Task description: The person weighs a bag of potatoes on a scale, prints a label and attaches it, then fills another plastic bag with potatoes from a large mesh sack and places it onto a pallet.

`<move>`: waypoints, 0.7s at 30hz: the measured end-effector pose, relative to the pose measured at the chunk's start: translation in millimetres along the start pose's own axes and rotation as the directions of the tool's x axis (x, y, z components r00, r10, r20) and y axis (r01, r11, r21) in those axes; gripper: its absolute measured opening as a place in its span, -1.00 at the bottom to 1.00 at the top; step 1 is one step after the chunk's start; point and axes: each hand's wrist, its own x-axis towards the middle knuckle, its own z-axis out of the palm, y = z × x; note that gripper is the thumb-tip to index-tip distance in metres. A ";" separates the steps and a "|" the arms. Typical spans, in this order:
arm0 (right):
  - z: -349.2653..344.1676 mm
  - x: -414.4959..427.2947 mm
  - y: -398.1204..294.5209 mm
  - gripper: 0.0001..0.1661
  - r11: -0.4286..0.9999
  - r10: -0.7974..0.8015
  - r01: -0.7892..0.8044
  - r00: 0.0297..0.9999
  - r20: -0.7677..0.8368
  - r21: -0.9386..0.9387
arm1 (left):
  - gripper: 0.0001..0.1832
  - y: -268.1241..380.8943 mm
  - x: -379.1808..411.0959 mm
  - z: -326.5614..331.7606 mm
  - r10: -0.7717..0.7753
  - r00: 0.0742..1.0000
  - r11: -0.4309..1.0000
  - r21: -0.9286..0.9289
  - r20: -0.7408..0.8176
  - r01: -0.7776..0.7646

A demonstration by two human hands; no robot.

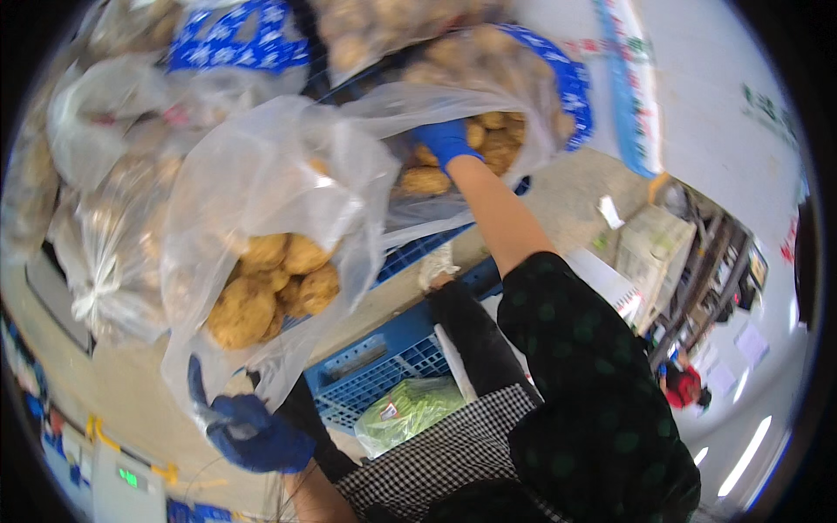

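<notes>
My left hand (261, 435), in a blue glove, grips the rim of a clear plastic bag (274, 170), its index finger stretched out along the film. Several brown potatoes (242, 312) show through that bag's open mouth. My right hand (448, 140), also in a blue glove, reaches into a second open plastic bag (431, 101) farther off. Loose potatoes (500, 150) lie around it there. Its fingers are hidden by the bag's edge, so whether they hold a potato does not show.
A knotted bag (98, 287) stands at left among other filled bags. Beside my legs, a blue plastic crate (366, 359) holds bagged green vegetables (412, 408). A scale with a lit display (129, 478) is at lower left. A person in red (683, 386) is far off at right.
</notes>
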 end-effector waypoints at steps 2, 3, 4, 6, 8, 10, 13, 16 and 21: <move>8.2 -6.4 -21.0 -0.44 0.995 0.071 -0.078 0.993 0.096 0.063 | -0.57 -3.9 6.3 0.8 -0.152 0.981 0.791 -0.580 0.119 0.193; 10.3 -17.2 -36.4 -0.38 0.944 0.263 -0.283 0.956 0.132 0.167 | -0.50 -5.1 7.6 0.2 -0.141 0.980 0.850 -0.491 0.139 0.191; 11.0 -24.9 -43.3 -0.32 0.840 0.451 -0.485 0.874 0.182 0.245 | -0.51 -7.1 6.9 -0.1 -0.163 0.979 0.803 -0.561 0.123 0.204; 15.6 -31.1 -49.0 -0.27 0.887 0.306 -0.321 0.947 0.099 0.332 | -0.51 -9.7 6.7 0.4 -0.184 0.976 0.749 -0.627 0.116 0.216; 20.4 -37.2 -38.7 -0.24 0.935 0.120 -0.132 0.991 0.056 0.330 | -0.52 -7.3 10.8 1.6 -0.084 0.974 0.671 -0.711 0.209 0.210; -4.8 -57.9 -59.5 -0.30 0.746 0.208 -0.220 0.974 0.093 0.629 | -0.48 -3.0 10.7 1.2 -0.135 0.982 0.881 -0.436 0.135 0.181; -65.9 -98.0 -76.6 -0.41 -0.050 0.382 -0.555 0.758 0.529 0.830 | -0.46 -7.2 11.2 -1.9 -0.202 0.968 0.840 -0.481 0.150 0.250; -93.5 -154.1 -107.2 -0.37 0.075 0.317 -0.540 0.810 0.494 0.838 | -0.51 -1.6 7.5 3.6 -0.138 0.976 0.830 -0.517 0.171 0.208; -106.2 -144.9 -139.6 -0.64 0.059 0.081 -0.519 0.854 0.514 0.853 | -0.45 -4.8 13.6 1.6 -0.158 0.968 0.764 -0.597 0.194 0.245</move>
